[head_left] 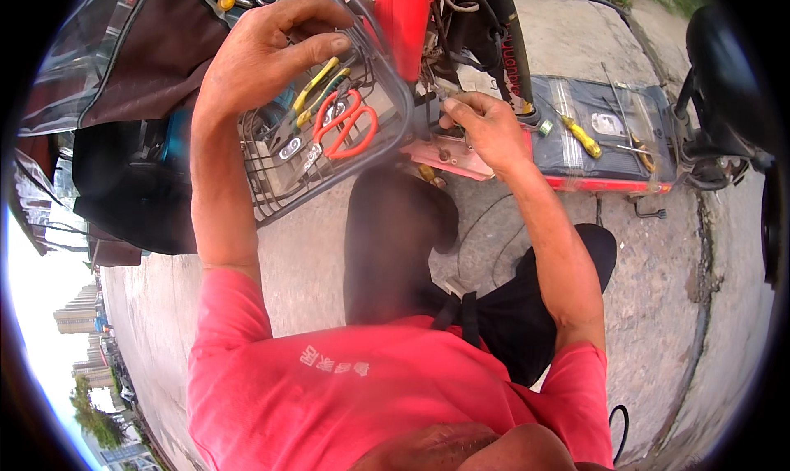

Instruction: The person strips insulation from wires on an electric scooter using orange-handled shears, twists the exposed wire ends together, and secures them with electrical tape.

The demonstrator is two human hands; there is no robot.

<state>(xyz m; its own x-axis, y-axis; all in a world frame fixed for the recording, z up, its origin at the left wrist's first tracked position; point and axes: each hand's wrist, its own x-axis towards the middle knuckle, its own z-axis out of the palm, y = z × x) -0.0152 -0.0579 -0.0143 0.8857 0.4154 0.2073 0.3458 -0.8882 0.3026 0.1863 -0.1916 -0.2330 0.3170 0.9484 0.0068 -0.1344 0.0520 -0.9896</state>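
My left hand [284, 51] hangs over the wire basket [403, 117], thumb and fingers bent and apart, with nothing visible between them. Inside the basket lie red-handled scissors [360, 125] and yellow-and-green-handled pliers [313, 90]. Beside the red body panel [399, 26], my right hand [490, 133] is closed in a pinch among cables and small parts; what its fingertips hold, if anything, is too small to make out. Below that hand sits an open pinkish-red housing [448, 156].
On the right, a dark plastic-covered surface [568, 100] carries a yellow-handled screwdriver [584, 137] and several slim tools. Farther right stands a black seat-like part [724, 84]. A brown cover [160, 51] drapes at the left. Thin cable [465, 232] lies on the concrete ground [650, 306].
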